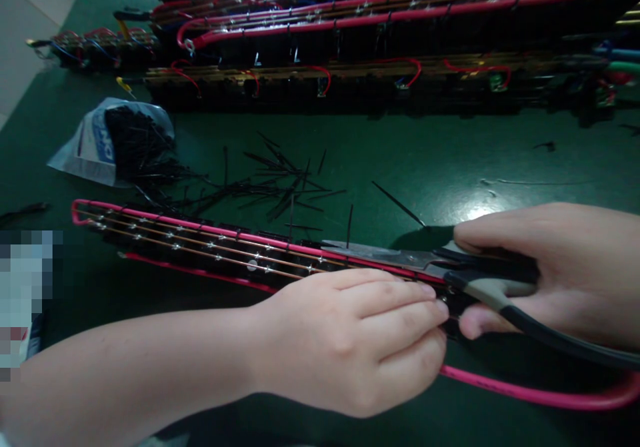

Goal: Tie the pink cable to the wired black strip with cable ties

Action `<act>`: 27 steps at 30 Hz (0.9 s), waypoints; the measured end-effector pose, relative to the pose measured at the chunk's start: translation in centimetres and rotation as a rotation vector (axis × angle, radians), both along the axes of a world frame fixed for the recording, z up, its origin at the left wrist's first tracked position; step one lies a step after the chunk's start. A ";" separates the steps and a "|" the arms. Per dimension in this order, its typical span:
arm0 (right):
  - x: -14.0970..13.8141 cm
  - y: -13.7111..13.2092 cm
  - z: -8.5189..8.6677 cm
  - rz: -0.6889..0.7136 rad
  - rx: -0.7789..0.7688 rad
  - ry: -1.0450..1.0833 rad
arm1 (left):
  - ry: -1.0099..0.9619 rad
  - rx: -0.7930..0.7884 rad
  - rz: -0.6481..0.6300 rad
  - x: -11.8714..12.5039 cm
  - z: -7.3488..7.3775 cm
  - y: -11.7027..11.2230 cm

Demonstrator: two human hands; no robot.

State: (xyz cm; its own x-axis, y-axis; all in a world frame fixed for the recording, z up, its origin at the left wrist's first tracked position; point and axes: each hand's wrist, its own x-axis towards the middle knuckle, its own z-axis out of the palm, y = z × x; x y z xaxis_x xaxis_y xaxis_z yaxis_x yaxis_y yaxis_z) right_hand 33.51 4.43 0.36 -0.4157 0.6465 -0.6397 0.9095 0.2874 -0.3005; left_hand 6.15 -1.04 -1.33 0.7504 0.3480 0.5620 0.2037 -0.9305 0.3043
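Observation:
My right hand (575, 267) grips scissors (385, 254) with grey and black handles. Their blades point left, lying along the upper edge of a long black strip (235, 234) beside an upright black cable tie tail (349, 224). Copper-coloured rods with soldered joints run along this strip, and a thick pink-red wire (175, 218) follows its edge. Over the strip's right part, my left hand (350, 340) is closed, with the fingers curled down and the thumb hidden. From under it a thick pink wire (540, 394) curves to the right.
Loose black cable ties (280, 174) lie scattered behind the strip, spilling from a clear plastic bag (95, 144). Similar wired black assemblies (375, 34) line the back of the green table (425, 144). A pixelated patch covers the left edge.

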 end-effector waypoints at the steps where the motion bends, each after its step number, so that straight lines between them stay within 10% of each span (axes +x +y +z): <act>1: 0.0 0.0 0.0 0.002 -0.004 0.002 | -0.005 0.000 0.001 0.0 0.0 0.0; 27: 0.1 0.2 -0.1 -0.001 -0.026 -0.012 | -0.009 -0.013 0.000 0.1 0.1 0.0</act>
